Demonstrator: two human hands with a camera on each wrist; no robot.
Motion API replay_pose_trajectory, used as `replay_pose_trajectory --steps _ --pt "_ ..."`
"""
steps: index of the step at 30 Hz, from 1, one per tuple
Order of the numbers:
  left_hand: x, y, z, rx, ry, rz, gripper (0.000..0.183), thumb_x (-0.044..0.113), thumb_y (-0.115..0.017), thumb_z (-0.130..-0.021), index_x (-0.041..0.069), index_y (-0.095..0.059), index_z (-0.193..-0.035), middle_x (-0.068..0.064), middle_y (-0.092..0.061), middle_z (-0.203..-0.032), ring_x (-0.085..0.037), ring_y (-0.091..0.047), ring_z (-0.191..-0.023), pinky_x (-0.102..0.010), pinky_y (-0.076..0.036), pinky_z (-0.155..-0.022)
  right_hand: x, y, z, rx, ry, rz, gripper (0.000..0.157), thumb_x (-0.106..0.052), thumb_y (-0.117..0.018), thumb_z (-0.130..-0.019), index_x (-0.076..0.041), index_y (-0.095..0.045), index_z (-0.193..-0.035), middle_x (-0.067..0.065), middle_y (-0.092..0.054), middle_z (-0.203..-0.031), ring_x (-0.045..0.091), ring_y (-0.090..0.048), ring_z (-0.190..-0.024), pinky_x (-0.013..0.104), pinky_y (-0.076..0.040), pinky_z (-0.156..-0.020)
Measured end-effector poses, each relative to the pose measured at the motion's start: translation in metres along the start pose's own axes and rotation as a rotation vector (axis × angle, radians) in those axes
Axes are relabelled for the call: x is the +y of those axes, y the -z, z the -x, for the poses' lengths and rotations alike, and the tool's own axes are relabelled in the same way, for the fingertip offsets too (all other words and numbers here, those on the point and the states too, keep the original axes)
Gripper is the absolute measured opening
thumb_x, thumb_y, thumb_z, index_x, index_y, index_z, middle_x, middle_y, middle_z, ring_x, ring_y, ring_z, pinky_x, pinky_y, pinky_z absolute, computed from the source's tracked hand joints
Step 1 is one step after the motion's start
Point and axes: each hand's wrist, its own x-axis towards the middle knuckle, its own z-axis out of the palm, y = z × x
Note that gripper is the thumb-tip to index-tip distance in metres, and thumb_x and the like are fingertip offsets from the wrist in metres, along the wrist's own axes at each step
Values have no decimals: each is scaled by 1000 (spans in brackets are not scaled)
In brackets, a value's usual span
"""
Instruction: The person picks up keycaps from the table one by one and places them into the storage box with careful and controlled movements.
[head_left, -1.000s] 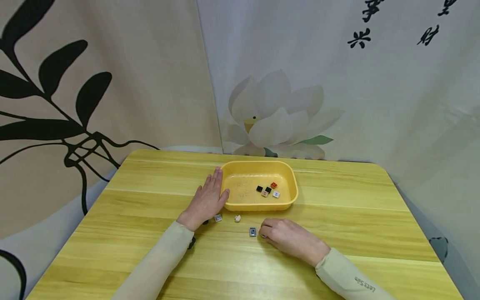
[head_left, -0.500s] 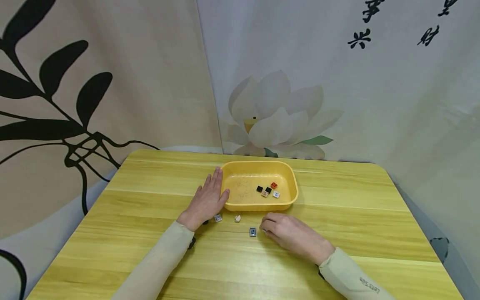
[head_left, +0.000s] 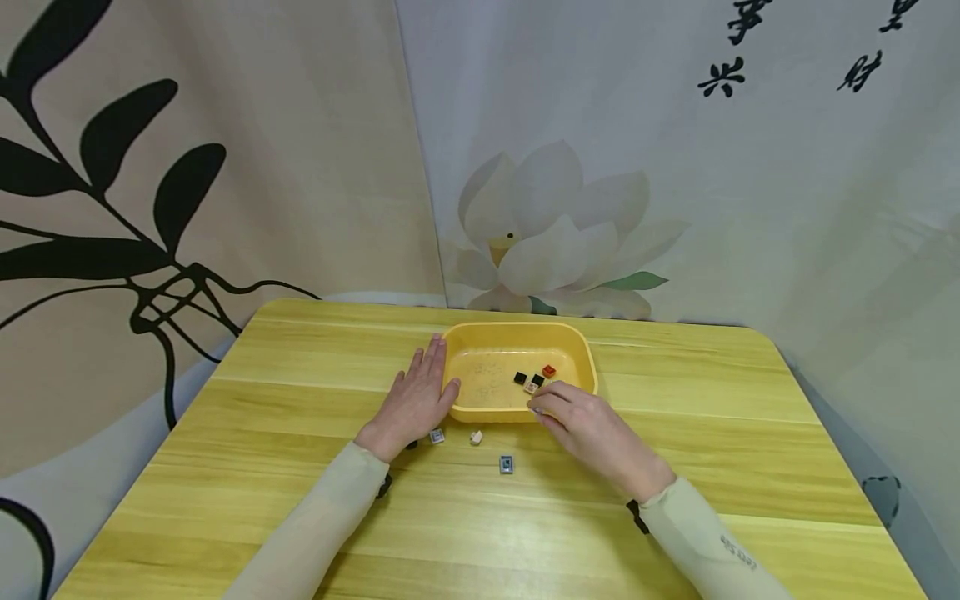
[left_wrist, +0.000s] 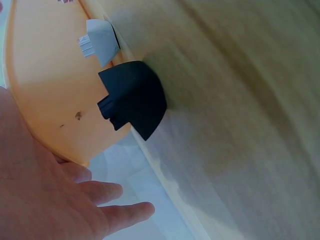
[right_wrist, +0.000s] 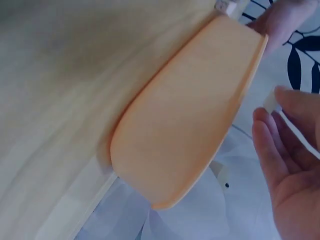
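Block (right_wrist: 271,102), small and pale, is pinched between thumb and fingertips of the right hand (head_left: 592,425), so that grip is narrow; something this little probably leaves room for fingertips only. From my remote seat I place it above the near edge of the yellow tray (head_left: 491,415), right of the middle, and the right wrist view shows me it is apart from the rim. The left hand (head_left: 416,400) holds nothing: its fingers stretch straight along the tray's left end and the thumb lies over the rim, I judge to steady a light tray. Inside I make out two black blocks (head_left: 520,377), an orange block (head_left: 549,371) and a pinkish block (head_left: 531,387), bunched in no pattern I can see. On the desk (head_left: 465,533), before the tray, lie a gray-white block (head_left: 437,436), a white block (head_left: 476,437) and, nearer the person, a blue-gray block (head_left: 506,464). My left wrist view adds a black piece (left_wrist: 135,97) near the tray. Behind everything hangs a printed cloth (head_left: 337,167).
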Motion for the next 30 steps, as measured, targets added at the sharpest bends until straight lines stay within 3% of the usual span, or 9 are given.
replay_pose_trajectory --steps 8,15,30 --pt "0 0 0 -4 1 -3 74 42 -36 -111 1 -6 -165 -12 1 -173 -43 -11 -156 -71 -25 -115 16 1 -14 82 -81 13 23 -1 -82 -87 -5 -76 -109 6 -71 -110 17 -72 -91 29 -60 -74" --pt "0 0 0 -9 3 -9 75 42 -37 -111 1 -5 -165 -12 2 -173 -44 -12 -156 -71 -25 -115 27 1 -26 46 -194 5 20 0 -79 -90 -3 -74 -110 8 -72 -112 22 -72 -94 35 -60 -77" --pt "0 1 0 -9 2 -10 74 42 -36 -112 1 -5 -165 -12 2 -173 -43 -12 -156 -70 -25 -116 40 -6 -39 -10 -267 10 18 -2 -76 -93 -4 -75 -111 8 -74 -111 23 -72 -96 38 -59 -81"
